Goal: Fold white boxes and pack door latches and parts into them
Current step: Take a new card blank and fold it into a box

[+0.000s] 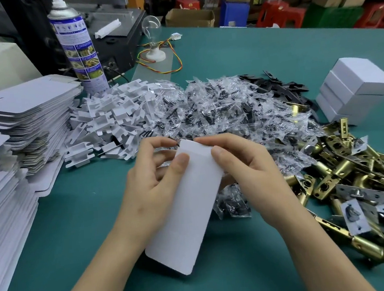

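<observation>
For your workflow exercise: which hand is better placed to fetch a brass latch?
Likely the right hand: brass latches pile beside it; the left hand is farther. Both hold the white box.

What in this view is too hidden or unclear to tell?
All head view:
- Far side of the white box blank: turned away, edges covered by the left hand and right hand.
- Spray can: label text too small.
- Closed white boxes: contents behind their walls.
- Flat blank stack: cut by left edge.

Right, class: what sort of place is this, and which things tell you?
Probably a small factory packing bench: stacks of flat white box blanks, a heap of brass door latches, and bagged parts.
</observation>
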`<state>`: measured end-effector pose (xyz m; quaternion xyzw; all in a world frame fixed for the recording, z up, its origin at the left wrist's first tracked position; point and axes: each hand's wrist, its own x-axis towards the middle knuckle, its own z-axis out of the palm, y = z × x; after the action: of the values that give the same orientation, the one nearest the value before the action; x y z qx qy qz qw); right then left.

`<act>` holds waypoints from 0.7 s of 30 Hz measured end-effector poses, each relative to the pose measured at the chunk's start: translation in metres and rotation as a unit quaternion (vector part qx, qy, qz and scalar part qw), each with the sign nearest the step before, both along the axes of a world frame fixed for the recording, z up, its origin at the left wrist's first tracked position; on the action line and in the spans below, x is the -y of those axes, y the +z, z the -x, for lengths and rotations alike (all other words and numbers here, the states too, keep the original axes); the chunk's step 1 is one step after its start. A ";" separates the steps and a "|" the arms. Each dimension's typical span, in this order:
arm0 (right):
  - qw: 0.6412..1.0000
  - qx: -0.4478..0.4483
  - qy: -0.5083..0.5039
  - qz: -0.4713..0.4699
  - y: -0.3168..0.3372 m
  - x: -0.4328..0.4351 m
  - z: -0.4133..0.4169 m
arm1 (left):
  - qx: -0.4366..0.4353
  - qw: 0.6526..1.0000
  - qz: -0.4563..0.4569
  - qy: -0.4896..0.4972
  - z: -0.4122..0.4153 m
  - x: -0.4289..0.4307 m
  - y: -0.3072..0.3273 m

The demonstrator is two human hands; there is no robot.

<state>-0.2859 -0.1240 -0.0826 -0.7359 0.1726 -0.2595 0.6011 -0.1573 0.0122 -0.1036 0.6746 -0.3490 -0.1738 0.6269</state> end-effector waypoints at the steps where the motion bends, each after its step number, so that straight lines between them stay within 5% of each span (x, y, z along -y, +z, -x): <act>1: 1.000 0.004 0.001 -0.022 0.000 -0.003 -0.001 | 0.024 1.000 -0.005 0.017 -0.002 -0.001 0.001; 11: 0.990 0.011 -0.134 0.040 -0.006 -0.014 -0.005 | 0.271 0.947 -0.170 0.026 0.009 -0.006 0.009; 21: 0.985 0.007 -0.117 0.125 -0.004 -0.018 -0.007 | 0.278 0.942 -0.167 0.091 0.021 -0.003 0.006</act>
<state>-0.2792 -0.1063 -0.0864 -0.7782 0.2191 -0.3531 0.4708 -0.1780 0.0148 -0.0979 0.8199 -0.4122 0.0225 0.3968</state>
